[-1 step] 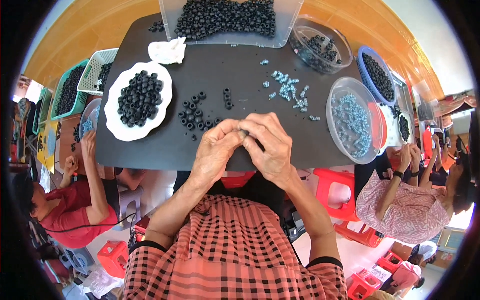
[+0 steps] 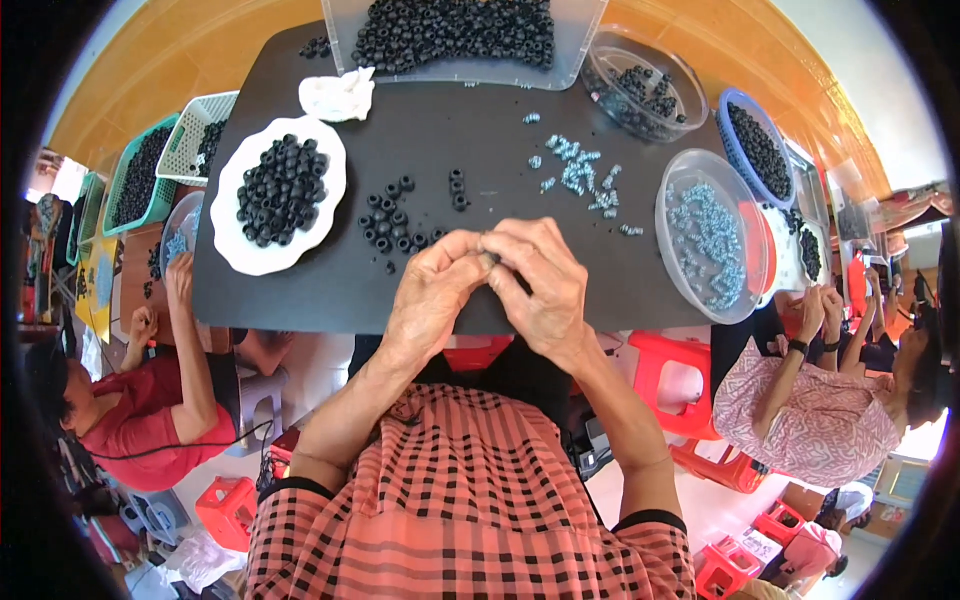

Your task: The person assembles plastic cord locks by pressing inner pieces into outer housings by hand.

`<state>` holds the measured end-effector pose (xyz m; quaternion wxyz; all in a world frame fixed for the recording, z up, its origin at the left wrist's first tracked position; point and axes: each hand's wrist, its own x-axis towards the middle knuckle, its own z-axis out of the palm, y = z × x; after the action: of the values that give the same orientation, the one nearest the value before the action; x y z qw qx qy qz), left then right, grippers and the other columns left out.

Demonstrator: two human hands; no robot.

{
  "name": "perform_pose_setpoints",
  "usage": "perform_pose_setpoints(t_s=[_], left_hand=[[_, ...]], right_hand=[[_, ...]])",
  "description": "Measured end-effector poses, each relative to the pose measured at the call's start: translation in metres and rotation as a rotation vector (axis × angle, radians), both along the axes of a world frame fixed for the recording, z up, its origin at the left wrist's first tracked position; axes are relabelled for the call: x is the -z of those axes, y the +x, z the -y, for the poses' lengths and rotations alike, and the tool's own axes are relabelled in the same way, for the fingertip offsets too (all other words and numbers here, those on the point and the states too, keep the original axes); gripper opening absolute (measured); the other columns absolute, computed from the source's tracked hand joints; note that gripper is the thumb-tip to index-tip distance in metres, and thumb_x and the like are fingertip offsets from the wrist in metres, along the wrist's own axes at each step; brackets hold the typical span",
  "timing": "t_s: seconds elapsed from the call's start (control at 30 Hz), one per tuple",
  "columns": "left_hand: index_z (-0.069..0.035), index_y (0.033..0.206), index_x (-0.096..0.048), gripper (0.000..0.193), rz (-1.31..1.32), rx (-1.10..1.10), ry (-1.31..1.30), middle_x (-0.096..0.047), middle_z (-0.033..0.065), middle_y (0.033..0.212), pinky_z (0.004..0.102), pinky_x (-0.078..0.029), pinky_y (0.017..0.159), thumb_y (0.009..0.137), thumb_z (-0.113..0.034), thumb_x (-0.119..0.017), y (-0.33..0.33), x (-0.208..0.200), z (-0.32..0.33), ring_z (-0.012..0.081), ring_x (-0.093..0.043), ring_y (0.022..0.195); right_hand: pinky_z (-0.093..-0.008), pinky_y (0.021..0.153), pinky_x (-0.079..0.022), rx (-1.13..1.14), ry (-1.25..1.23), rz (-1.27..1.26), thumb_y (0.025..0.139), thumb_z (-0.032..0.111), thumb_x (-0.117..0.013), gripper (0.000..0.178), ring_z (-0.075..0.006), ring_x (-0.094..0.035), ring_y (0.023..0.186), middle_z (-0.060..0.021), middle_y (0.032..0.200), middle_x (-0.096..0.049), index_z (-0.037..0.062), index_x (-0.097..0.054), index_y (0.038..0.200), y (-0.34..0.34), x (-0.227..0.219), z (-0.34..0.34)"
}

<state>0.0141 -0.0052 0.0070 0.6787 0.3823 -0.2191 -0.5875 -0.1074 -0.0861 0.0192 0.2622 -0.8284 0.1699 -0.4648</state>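
My left hand (image 2: 440, 290) and my right hand (image 2: 540, 290) meet above the near edge of the dark table (image 2: 430, 150). Both are closed, their fingertips pinched together around a small dark piece (image 2: 491, 258) that the fingers mostly cover. Just beyond my left hand lies a loose group of black ring-shaped parts (image 2: 385, 220), and a short row of the same parts (image 2: 458, 189) sits ahead of my fingers. Small blue-silver coiled pieces (image 2: 578, 175) are scattered on the table farther to the right.
A white scalloped plate (image 2: 226, 225) holds black parts at left, near a crumpled white cloth (image 2: 337, 96). At the back stands a clear bin (image 2: 460, 75) of black parts. Clear round bowls (image 2: 668, 290) flank the right side. Other people (image 2: 150, 420) work on both sides.
The whole view has shifted very slightly. My hands keep the same pinched hold.
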Motion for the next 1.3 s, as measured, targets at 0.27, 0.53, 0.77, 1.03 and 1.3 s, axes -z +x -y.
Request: perform_pose_setpoints(t_s=[0.27,0.53,0.77,1.03,1.3], left_hand=[[0.004,0.107,-0.059,0.017,-0.070,0.019,-0.101,-0.062,0.0056,0.101,0.0278,-0.047,0.088,0.095,-0.005,-0.051,0.001,0.010,0.010,0.0113,-0.058,0.094],[0.004,0.108,-0.058,0.017,-0.047,0.019,-0.169,-0.063,0.0075,0.102,0.0289,-0.047,0.092,0.094,-0.004,-0.051,-0.001,0.008,0.011,0.0127,-0.059,0.097],[0.004,0.105,-0.059,0.016,-0.017,0.015,-0.163,-0.065,0.0091,0.099,0.0296,-0.048,0.093,0.095,-0.004,-0.049,-0.003,0.003,0.010,0.0147,-0.062,0.094],[0.003,0.103,-0.060,0.014,-0.014,-0.008,-0.176,-0.063,0.0066,0.099,0.0285,-0.048,0.089,0.095,-0.004,-0.051,-0.004,0.013,0.011,0.0130,-0.060,0.094],[0.000,0.105,-0.060,0.014,0.060,0.004,-0.127,-0.061,0.0047,0.103,0.0325,-0.045,0.096,0.095,-0.008,-0.053,-0.004,0.016,0.014,0.0138,-0.058,0.098]], right_hand=[[-0.0352,0.071,-0.050,0.056,0.108,0.042,0.067,-0.011,-0.069,0.032,-0.0271,-0.059,0.082,-0.0109,0.094,-0.064,0.0028,-0.067,0.095,0.001,0.004,-0.001],[-0.0274,0.069,-0.051,0.044,0.092,0.019,0.070,-0.009,-0.071,0.033,-0.0156,-0.059,0.078,-0.0067,0.098,-0.066,0.0043,-0.068,0.101,-0.003,0.003,0.002],[-0.0269,0.072,-0.052,0.057,0.131,0.027,0.072,-0.007,-0.071,0.040,-0.0150,-0.061,0.078,-0.0071,0.101,-0.067,0.0053,-0.067,0.110,-0.004,0.002,-0.001],[-0.0296,0.072,-0.054,-0.018,0.062,-0.059,0.072,-0.008,-0.069,0.040,-0.0187,-0.063,0.081,-0.0112,0.103,-0.066,0.0024,-0.066,0.110,-0.012,0.008,0.009],[-0.0337,0.076,-0.051,0.046,-0.145,-0.057,0.072,-0.006,-0.070,0.035,-0.0293,-0.062,0.087,-0.0131,0.099,-0.066,0.0011,-0.066,0.107,-0.009,0.010,0.009]])
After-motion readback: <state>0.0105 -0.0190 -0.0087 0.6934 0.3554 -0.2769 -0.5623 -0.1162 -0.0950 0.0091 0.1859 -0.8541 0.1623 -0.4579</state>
